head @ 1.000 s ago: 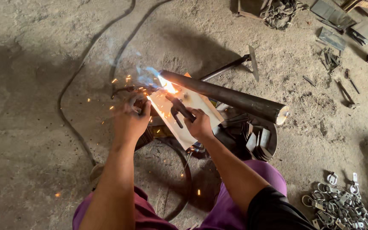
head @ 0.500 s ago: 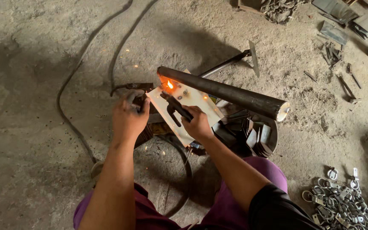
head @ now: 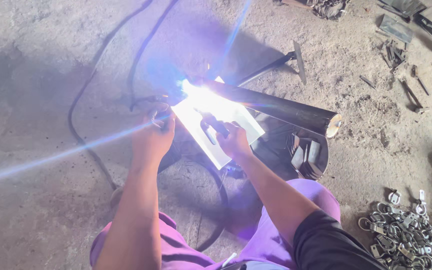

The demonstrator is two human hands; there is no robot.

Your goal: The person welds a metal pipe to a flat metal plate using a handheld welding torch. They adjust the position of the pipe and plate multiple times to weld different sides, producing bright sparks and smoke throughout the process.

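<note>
- The left hand [head: 152,136] sits left of centre, fingers curled shut around a dark welding handle [head: 157,116] whose tip points toward the glare; a thin black cable [head: 83,95] runs from it far and left across the floor.
- The right hand [head: 234,141] is just right of it, grip closed on a dark clamp-like tool [head: 215,126] lying on a pale flat plate [head: 219,127] (what exactly the tool is, the glare hides).
- The plate lies tilted, its far-left corner swallowed by a white-blue arc flash [head: 196,92], with a long streak of light thrown out to the near left.
- A dark metal pipe [head: 281,107] runs from the flash toward the right, its open end [head: 334,125] bright at the rim; the plate touches or lies just beside the pipe where the flash is.
- Under the pipe's right end stands a dark container [head: 308,152] holding small flat metal pieces on edge.
- Farther off, a thin rod with a flat blade end [head: 296,57] lies on the concrete floor [head: 36,60].
- At the near right is a heap of small metal rings and loops [head: 406,232].
- At the far right lie scattered scrap strips and bolts [head: 401,50].
- The person wears purple trousers [head: 286,220] and a black sleeve [head: 331,240], both forearms bare.
</note>
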